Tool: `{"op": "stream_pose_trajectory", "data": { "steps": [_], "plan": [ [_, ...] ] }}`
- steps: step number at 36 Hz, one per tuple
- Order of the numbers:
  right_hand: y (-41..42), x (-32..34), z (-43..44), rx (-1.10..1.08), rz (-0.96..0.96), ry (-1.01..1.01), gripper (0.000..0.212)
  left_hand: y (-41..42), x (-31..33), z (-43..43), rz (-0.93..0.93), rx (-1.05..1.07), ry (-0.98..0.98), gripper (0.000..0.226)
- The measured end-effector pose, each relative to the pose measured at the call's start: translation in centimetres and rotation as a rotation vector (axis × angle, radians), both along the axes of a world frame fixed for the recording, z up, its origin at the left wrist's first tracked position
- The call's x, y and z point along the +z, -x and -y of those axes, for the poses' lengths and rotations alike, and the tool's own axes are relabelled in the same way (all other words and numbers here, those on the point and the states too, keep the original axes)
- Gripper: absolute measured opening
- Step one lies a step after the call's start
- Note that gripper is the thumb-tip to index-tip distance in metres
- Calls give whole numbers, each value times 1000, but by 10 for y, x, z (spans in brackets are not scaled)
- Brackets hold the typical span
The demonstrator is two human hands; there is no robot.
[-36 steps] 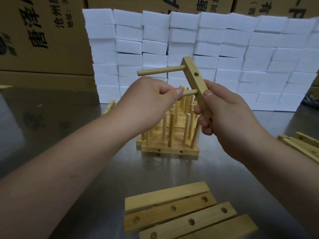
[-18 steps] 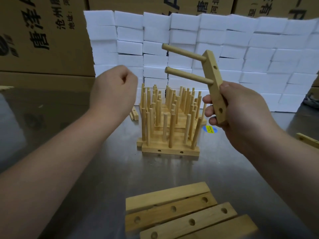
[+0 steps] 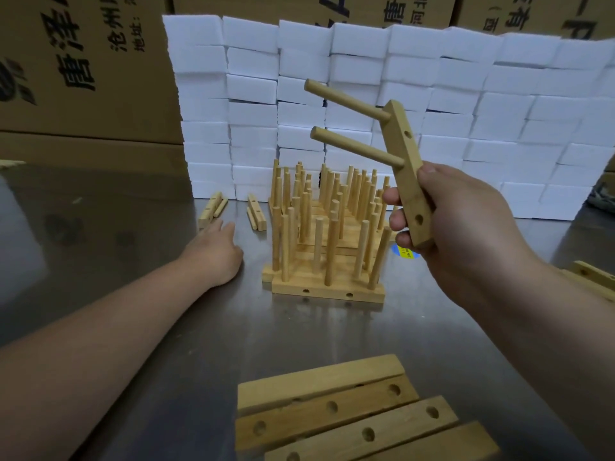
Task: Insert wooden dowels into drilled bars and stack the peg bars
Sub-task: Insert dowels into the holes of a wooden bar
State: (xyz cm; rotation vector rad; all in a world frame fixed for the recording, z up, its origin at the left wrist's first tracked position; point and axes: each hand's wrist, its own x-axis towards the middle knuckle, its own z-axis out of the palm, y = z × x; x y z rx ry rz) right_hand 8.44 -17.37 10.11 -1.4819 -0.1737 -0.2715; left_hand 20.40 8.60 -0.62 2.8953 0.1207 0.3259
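My right hand (image 3: 456, 227) grips the lower end of a drilled wooden bar (image 3: 407, 168), held almost upright in the air. Two dowels (image 3: 356, 146) stick out of the bar toward the left. Below it on the metal table stands a stack of finished peg bars (image 3: 327, 287) with several upright dowels. My left hand (image 3: 216, 254) lies low on the table left of the stack, fingers stretched toward loose dowels (image 3: 213, 207) by the foam wall. It holds nothing.
Several blank drilled bars (image 3: 336, 410) lie at the near edge. More bars (image 3: 592, 277) lie at the right edge. A second small dowel pile (image 3: 256, 211) sits behind the stack. A wall of white foam blocks (image 3: 366, 94) and cardboard boxes (image 3: 83, 68) close the back.
My left hand pushed the second dowel into the bar, let go, and dropped to the table toward the loose dowels. My right hand tilted the bar and shifted it right.
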Motion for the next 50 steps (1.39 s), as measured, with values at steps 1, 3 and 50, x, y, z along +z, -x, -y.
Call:
{"op": "stream_pose_trajectory", "data": {
  "steps": [1,3,50],
  "plan": [
    [0,0,-1,3,-1,0,28,-2,0,0,6,-1,-18,43],
    [1,0,-1,13,-1,-8,26,-8,1,1,4,-17,-60,46],
    [0,0,-1,50,50,-24,23,-50,7,1,85,184,-18,19]
  ]
}}
